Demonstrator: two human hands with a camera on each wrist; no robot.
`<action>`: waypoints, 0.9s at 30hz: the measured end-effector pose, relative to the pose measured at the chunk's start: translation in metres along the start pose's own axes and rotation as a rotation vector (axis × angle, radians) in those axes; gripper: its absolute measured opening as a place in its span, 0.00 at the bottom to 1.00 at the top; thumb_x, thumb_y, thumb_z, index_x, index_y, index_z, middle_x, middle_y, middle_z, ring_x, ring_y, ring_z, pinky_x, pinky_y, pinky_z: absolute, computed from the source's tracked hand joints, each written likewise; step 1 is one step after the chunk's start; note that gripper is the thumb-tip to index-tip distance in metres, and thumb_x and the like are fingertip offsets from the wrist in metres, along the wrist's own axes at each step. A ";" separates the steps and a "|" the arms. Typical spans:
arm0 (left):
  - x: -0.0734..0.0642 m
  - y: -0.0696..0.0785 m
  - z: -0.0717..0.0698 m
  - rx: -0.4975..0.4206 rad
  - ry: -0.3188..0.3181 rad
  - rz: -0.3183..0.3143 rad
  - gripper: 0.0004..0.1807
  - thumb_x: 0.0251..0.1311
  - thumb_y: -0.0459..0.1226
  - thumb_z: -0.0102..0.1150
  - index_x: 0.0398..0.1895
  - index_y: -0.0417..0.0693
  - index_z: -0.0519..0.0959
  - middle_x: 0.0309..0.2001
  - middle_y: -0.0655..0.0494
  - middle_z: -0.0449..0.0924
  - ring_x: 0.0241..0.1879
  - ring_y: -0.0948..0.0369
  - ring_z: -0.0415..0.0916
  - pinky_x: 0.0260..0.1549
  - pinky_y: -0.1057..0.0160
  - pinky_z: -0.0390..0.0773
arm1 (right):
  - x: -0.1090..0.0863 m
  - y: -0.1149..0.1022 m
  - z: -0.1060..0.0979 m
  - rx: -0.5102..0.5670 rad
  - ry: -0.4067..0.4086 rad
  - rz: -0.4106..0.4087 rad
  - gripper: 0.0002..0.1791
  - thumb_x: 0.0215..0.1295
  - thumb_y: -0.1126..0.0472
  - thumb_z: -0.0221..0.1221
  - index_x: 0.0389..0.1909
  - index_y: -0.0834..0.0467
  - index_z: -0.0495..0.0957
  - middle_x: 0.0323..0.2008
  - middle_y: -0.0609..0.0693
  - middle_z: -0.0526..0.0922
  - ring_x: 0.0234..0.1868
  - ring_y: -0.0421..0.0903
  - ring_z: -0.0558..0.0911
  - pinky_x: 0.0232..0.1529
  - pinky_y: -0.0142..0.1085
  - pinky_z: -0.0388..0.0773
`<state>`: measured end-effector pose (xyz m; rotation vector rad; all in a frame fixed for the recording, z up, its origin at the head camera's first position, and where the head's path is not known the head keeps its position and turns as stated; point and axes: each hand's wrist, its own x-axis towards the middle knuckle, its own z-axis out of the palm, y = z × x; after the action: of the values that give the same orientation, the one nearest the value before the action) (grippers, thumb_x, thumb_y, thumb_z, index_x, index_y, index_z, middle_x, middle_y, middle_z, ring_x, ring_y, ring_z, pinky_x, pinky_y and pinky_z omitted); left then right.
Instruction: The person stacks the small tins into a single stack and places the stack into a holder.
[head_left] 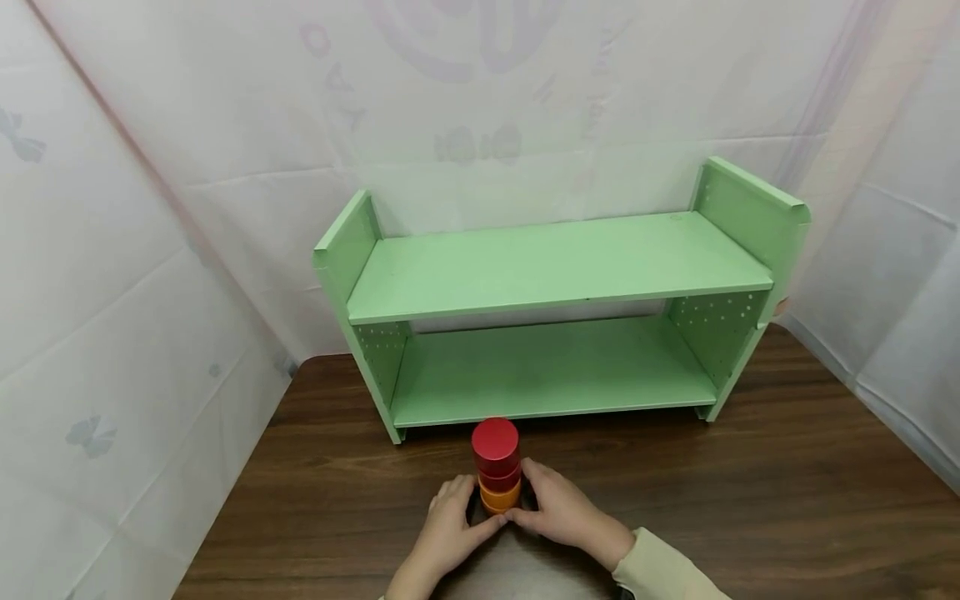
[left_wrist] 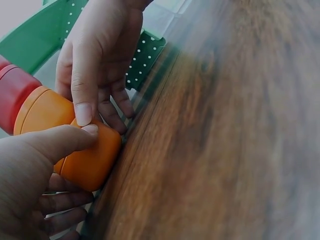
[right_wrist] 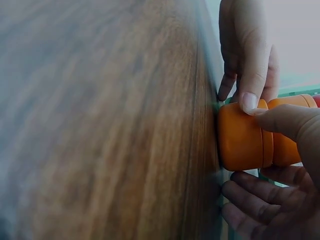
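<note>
A stack of small round lidded canisters stands upright on the table. The lowest orange canister (left_wrist: 92, 155) rests on the wood, and another orange canister (left_wrist: 42, 110) sits on it. Above them come red canisters, the top red canister (head_left: 495, 442) showing a flat round lid. My left hand (head_left: 448, 521) grips the lowest orange canister from the left, thumb across its near side. From the right, my right hand (head_left: 564, 506) grips the same canister. The two thumb tips meet at its front, while the other fingers spread around the sides, partly hidden behind it.
Just behind the stack, a light green two-tier shelf (head_left: 562, 262) with raised side panels stands on the dark wooden table (head_left: 337, 500). Pale printed cloth (head_left: 225, 208) hangs behind and along both sides of the table.
</note>
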<state>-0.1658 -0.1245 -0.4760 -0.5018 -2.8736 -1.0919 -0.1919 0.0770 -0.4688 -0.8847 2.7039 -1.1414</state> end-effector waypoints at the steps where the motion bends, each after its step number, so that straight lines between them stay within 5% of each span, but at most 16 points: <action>1: -0.001 0.000 0.000 -0.001 -0.001 0.001 0.34 0.54 0.56 0.63 0.55 0.40 0.73 0.51 0.47 0.77 0.52 0.47 0.71 0.48 0.38 0.67 | -0.001 0.000 0.000 0.001 -0.001 -0.005 0.27 0.57 0.51 0.66 0.54 0.58 0.70 0.48 0.49 0.78 0.49 0.46 0.79 0.48 0.42 0.77; 27: -0.008 0.007 0.002 0.018 -0.017 0.051 0.30 0.54 0.52 0.64 0.52 0.39 0.76 0.48 0.48 0.78 0.48 0.48 0.73 0.45 0.43 0.71 | -0.014 -0.005 -0.005 0.007 -0.034 0.010 0.26 0.58 0.52 0.65 0.54 0.57 0.70 0.48 0.49 0.79 0.48 0.45 0.80 0.46 0.38 0.78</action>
<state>-0.1557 -0.1211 -0.4740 -0.5836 -2.8654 -1.0590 -0.1792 0.0848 -0.4634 -0.8809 2.6720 -1.1231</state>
